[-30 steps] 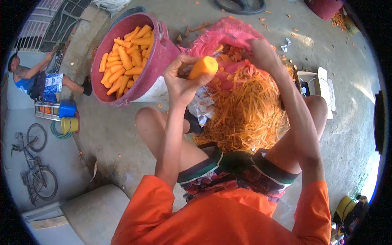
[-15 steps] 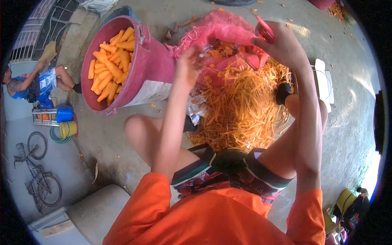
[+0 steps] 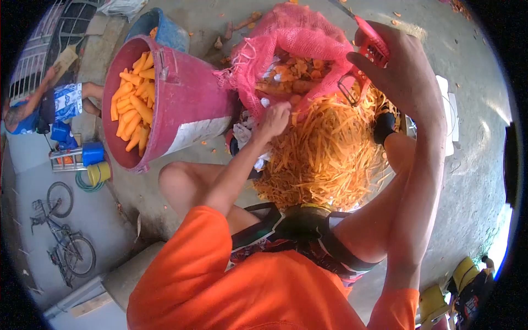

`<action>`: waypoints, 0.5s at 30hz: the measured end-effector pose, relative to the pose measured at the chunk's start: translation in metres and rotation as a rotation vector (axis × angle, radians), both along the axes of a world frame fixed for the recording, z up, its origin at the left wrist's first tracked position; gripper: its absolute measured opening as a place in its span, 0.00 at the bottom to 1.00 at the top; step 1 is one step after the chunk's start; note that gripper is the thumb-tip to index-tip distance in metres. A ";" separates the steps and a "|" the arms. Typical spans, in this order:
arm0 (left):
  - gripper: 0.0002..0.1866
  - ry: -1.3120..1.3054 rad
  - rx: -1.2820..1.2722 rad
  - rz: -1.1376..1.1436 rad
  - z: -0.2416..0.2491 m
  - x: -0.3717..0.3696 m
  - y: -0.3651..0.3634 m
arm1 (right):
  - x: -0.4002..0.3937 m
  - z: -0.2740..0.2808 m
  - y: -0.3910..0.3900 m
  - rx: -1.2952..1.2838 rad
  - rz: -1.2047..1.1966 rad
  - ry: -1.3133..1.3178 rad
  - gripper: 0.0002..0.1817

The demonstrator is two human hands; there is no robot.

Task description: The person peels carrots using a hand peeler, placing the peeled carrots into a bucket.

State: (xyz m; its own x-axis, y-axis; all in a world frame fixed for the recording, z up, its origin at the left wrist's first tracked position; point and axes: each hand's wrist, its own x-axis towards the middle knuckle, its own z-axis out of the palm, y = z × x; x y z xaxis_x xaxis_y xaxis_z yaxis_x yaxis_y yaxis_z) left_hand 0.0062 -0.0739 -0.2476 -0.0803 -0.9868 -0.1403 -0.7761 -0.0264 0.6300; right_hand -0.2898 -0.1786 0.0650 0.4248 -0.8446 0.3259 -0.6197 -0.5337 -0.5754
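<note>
My left hand (image 3: 275, 120), fingers curled closed, is at the near rim of an open pink mesh bag (image 3: 291, 33) and appears to pinch it. Unpeeled-looking carrots (image 3: 302, 86) and orange scraps lie inside the bag. To the upper right, my right hand (image 3: 401, 71) is closed around a red-handled tool (image 3: 369, 33) whose thin dark blade points up and left. A metal loop like a peeler head (image 3: 347, 91) hangs below the same hand, beside the bag's rim. Carrot peelings (image 3: 324, 148) are heaped between my legs.
A large pink bucket (image 3: 203, 99) of peeled carrots (image 3: 133, 104) leans at the left, with a blue tub (image 3: 173, 33) behind it. Another person (image 3: 66, 99) sits at the far left. A bicycle (image 3: 65, 231) stands by the wall. Crumpled paper (image 3: 245, 135) lies beside the peelings.
My left hand has moved down and right to the bag's near rim. My right hand has shifted outward to the right. The bag's mouth is spread wider, showing carrots inside.
</note>
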 end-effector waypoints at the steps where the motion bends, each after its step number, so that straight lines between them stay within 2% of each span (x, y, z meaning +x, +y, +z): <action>1: 0.10 -0.039 0.093 -0.028 -0.001 0.004 -0.021 | 0.001 -0.002 0.000 -0.043 -0.003 -0.009 0.15; 3: 0.08 -0.055 -0.186 0.010 0.024 -0.010 -0.053 | 0.009 0.007 0.003 0.043 -0.008 -0.007 0.15; 5: 0.12 -0.077 -0.225 -0.055 0.036 -0.023 -0.087 | 0.016 0.008 0.003 0.124 -0.016 -0.003 0.15; 6: 0.12 -0.069 -0.220 -0.060 0.041 -0.029 -0.098 | 0.020 0.004 0.003 0.111 -0.013 -0.006 0.16; 8: 0.16 -0.416 0.060 -0.368 0.048 -0.038 -0.119 | 0.021 0.003 -0.001 0.064 0.006 0.015 0.17; 9: 0.16 -0.412 0.056 -0.371 0.043 -0.042 -0.124 | 0.022 0.003 -0.001 0.062 0.003 0.018 0.17; 11: 0.20 -0.569 0.218 -0.319 0.024 -0.047 -0.128 | 0.025 0.004 -0.001 0.114 -0.041 0.037 0.17; 12: 0.21 -0.631 -0.007 -0.354 0.021 -0.044 -0.122 | 0.024 0.005 -0.002 0.104 -0.042 0.038 0.17; 13: 0.21 -0.631 -0.016 -0.352 0.020 -0.040 -0.126 | 0.022 0.005 -0.004 0.114 -0.029 0.030 0.17; 15: 0.22 -0.303 0.132 -0.269 0.032 -0.025 -0.122 | 0.017 0.001 -0.006 0.123 -0.012 0.019 0.17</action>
